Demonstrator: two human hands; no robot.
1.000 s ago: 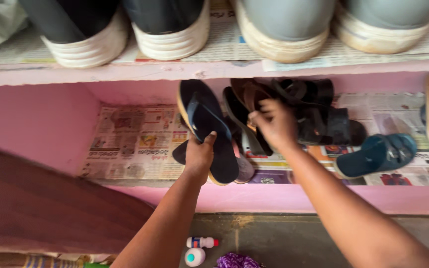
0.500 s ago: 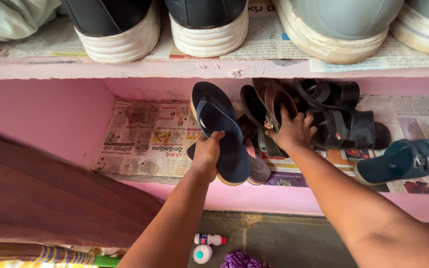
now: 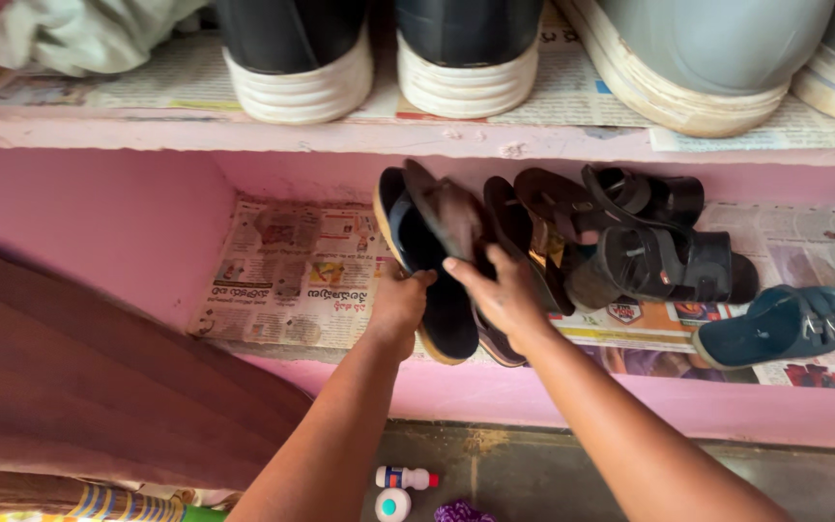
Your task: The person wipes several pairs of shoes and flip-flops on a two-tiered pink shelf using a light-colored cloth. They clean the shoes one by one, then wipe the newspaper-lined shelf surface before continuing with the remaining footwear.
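On the lower pink shelf, lined with newspaper, I am holding a dark blue flip-flop up on its edge, its sole turned toward the left and its toe end pointing to the back wall. My left hand is gripping it from below near the heel, the grip closing around the tan rim of the sole with the thumb resting on the inner face. My right hand is pressing against a brown sandal standing just behind the blue one, the grip wrapping around its edge with fingers curling over the front. Both pieces of footwear are touching each other and leaning together, upright on the newspaper. Just to their right, black strapped sandals are lying heaped against more brown ones, and farther right a teal slipper is lying flat near the shelf's front edge. Above, on the upper shelf, dark boots with white soles are standing in a row beside grey ones. Below my arms, small bottles are lying on the floor.
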